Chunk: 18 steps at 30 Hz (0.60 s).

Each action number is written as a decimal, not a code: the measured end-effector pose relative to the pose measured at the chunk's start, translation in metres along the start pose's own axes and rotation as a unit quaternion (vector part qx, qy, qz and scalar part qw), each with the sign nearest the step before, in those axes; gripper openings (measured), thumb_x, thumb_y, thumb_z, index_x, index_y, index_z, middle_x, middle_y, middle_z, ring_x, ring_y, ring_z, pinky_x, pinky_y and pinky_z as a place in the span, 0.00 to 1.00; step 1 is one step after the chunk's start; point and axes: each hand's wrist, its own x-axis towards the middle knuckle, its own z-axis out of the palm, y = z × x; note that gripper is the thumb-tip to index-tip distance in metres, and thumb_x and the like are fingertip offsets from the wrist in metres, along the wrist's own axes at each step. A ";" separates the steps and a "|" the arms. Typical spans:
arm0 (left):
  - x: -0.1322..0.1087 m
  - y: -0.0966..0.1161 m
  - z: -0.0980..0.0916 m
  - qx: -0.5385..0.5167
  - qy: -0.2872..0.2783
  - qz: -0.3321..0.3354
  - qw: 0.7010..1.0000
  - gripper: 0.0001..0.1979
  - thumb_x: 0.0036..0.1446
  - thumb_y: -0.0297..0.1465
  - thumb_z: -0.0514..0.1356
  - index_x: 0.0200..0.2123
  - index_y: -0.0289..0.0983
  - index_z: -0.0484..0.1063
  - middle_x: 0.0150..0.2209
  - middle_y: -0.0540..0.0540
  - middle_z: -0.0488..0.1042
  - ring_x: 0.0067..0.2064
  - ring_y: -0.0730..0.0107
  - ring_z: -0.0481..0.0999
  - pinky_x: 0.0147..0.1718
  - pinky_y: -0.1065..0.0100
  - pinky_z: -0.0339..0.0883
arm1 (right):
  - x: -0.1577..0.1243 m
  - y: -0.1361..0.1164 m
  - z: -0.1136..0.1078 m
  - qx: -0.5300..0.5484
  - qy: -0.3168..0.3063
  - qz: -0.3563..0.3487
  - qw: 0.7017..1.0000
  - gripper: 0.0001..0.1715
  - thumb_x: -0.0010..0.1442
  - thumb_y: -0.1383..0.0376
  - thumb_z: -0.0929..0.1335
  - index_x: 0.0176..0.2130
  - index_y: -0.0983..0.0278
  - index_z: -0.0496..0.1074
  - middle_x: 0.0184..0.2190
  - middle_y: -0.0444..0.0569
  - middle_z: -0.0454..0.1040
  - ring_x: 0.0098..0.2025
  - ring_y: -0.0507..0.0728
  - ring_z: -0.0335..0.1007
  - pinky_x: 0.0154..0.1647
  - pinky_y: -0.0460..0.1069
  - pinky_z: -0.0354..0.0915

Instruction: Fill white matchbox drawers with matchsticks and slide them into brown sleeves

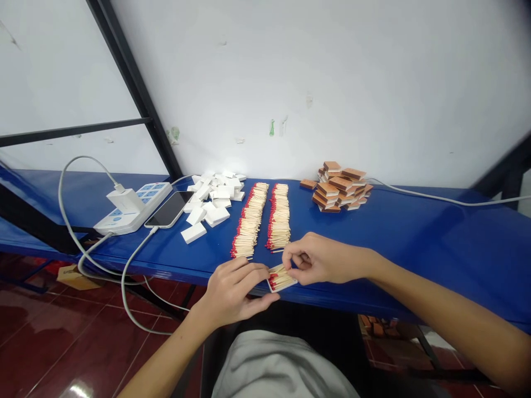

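Observation:
My left hand (234, 290) grips a small white matchbox tray (281, 278) filled with red-tipped matches at the near edge of the blue table (415, 237). My right hand (317, 258) pinches at the matches in that tray, fingers curled together. Just beyond my hands lie two long rows of loose red-tipped matches (250, 221), the second row (279, 216) beside the first.
A heap of white inner trays (211, 199) lies at the left; a pile of brown matchbox sleeves (340, 188) sits at the back right. A phone (170, 210), a power strip (133, 207) with a charger and cables occupy the far left. White wall behind.

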 end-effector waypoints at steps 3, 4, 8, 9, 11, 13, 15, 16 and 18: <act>0.001 0.000 0.000 -0.004 -0.001 0.002 1.000 0.12 0.59 0.36 0.67 0.42 0.37 0.73 0.37 0.47 0.83 0.34 0.68 0.81 0.35 0.67 0.73 | 0.003 0.000 0.007 -0.004 -0.011 -0.013 1.000 0.02 0.55 0.69 0.70 0.33 0.65 0.73 0.20 0.35 0.63 0.22 0.46 0.57 0.27 0.42 0.54; 0.001 0.000 0.000 -0.004 -0.001 0.002 1.000 0.12 0.60 0.36 0.67 0.42 0.37 0.73 0.37 0.47 0.83 0.35 0.68 0.81 0.35 0.67 0.73 | 0.004 0.000 0.008 -0.009 -0.012 -0.015 1.000 0.02 0.55 0.69 0.70 0.33 0.65 0.73 0.20 0.35 0.63 0.21 0.46 0.58 0.27 0.42 0.54; 0.001 0.000 -0.001 -0.001 -0.004 0.001 1.000 0.12 0.60 0.37 0.67 0.43 0.37 0.74 0.38 0.46 0.83 0.36 0.67 0.82 0.35 0.66 0.74 | 0.002 0.002 0.007 -0.028 0.017 -0.038 0.999 0.03 0.57 0.67 0.71 0.35 0.65 0.75 0.18 0.34 0.60 0.20 0.45 0.56 0.27 0.42 0.55; 0.001 0.000 -0.001 0.000 -0.005 -0.001 1.000 0.12 0.59 0.36 0.67 0.43 0.37 0.74 0.38 0.46 0.83 0.36 0.67 0.82 0.36 0.66 0.74 | 0.001 0.002 0.006 -0.034 0.033 -0.046 0.998 0.03 0.57 0.67 0.71 0.35 0.65 0.74 0.18 0.33 0.58 0.20 0.45 0.54 0.27 0.42 0.54; 0.001 0.001 0.000 0.004 -0.006 -0.004 1.000 0.12 0.59 0.36 0.67 0.43 0.37 0.74 0.38 0.46 0.83 0.36 0.67 0.81 0.37 0.67 0.74 | 0.001 0.003 0.005 -0.050 0.061 -0.060 0.995 0.02 0.57 0.68 0.70 0.34 0.64 0.74 0.18 0.33 0.56 0.20 0.45 0.52 0.26 0.42 0.53; 0.000 0.001 0.000 0.011 -0.006 -0.005 1.000 0.12 0.60 0.36 0.67 0.43 0.37 0.75 0.38 0.46 0.82 0.36 0.68 0.81 0.37 0.67 0.74 | 0.000 0.004 0.005 -0.069 0.072 -0.071 0.992 0.03 0.58 0.69 0.69 0.35 0.64 0.75 0.18 0.34 0.57 0.20 0.46 0.52 0.27 0.43 0.53; 0.000 0.000 0.000 0.018 -0.011 0.000 1.000 0.11 0.60 0.36 0.66 0.44 0.38 0.75 0.39 0.46 0.82 0.37 0.68 0.81 0.37 0.67 0.74 | 0.001 0.004 0.006 -0.083 0.068 -0.083 0.991 0.05 0.59 0.69 0.69 0.35 0.65 0.77 0.19 0.36 0.59 0.21 0.46 0.54 0.27 0.43 0.53; 0.000 0.000 0.000 0.020 -0.013 0.004 1.000 0.11 0.60 0.35 0.66 0.45 0.39 0.76 0.40 0.45 0.82 0.37 0.68 0.80 0.36 0.67 0.73 | 0.001 0.004 0.007 -0.086 0.067 -0.089 0.990 0.06 0.60 0.69 0.69 0.35 0.65 0.78 0.19 0.37 0.61 0.22 0.46 0.56 0.28 0.44 0.53; -0.001 0.000 0.000 0.023 -0.015 0.010 1.000 0.10 0.61 0.35 0.66 0.45 0.39 0.76 0.40 0.45 0.82 0.38 0.67 0.80 0.36 0.67 0.73 | 0.002 0.004 0.008 -0.089 0.071 -0.095 0.989 0.07 0.60 0.68 0.68 0.35 0.66 0.79 0.20 0.38 0.63 0.22 0.47 0.57 0.28 0.44 0.53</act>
